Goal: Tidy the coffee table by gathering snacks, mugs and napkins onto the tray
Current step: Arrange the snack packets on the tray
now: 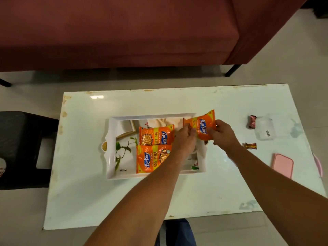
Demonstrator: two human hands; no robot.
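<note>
A white tray (pixel 111 148) with a leaf print lies at the middle of the white coffee table (pixel 177 196). Two orange snack packets lie in it, one (pixel 156 134) behind the other (pixel 152 158), with a pale napkin (pixel 163 121) at the back. A third orange snack packet (pixel 201 125) is held over the tray's right end. My left hand (pixel 184 137) pinches its near left edge and my right hand (pixel 222 133) grips its right side. Right of the tray lie a dark red candy (pixel 252 121), a brown candy (pixel 250 146) and a clear glass (pixel 265 128).
A pink flat case (pixel 282 165) lies near the table's right edge, with a pink rim (pixel 318 165) beyond it. A maroon sofa (pixel 124 32) stands behind the table. A dark stool (pixel 21 148) stands at the left. My knee shows below the table's near edge.
</note>
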